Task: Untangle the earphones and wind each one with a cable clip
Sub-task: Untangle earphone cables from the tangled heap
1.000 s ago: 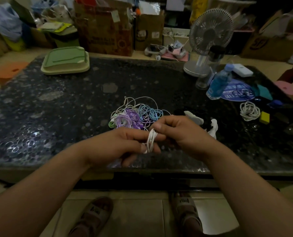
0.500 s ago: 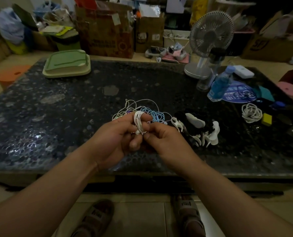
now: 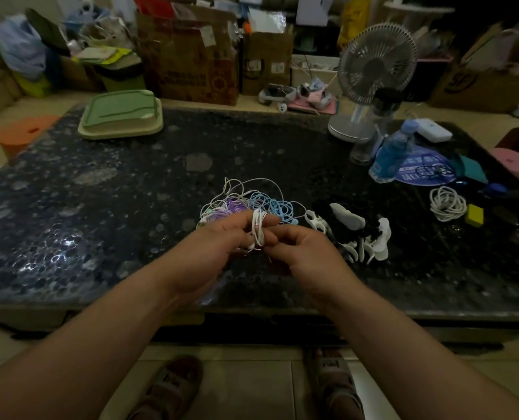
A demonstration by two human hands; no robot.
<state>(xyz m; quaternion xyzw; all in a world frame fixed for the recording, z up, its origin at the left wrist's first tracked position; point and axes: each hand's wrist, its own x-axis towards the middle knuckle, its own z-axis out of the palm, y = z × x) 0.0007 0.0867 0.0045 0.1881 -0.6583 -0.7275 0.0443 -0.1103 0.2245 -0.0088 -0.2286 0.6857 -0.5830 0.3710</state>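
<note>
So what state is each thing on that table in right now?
White earphone: coiled, off the table, between both hands.
Left hand: grips the coil.
Right hand: pinches the coil.
Earphone pile: tangled, on the table.
Cable clips: loose heap, unused.
White cable: coiled, lying flat.
Blue bottle: capped.

The tabletop [image 3: 131, 207] was black stone, speckled with pale grey flecks. The earphone tangle [image 3: 277, 207] mixed white, purple and light blue cords; the earphone coil [image 3: 258, 228] was white, and the cable clips [image 3: 347, 219] were white and black. The tray [image 3: 120, 116] at the far left corner was green over cream. The block [image 3: 475, 215] near the right edge was yellow.
</note>
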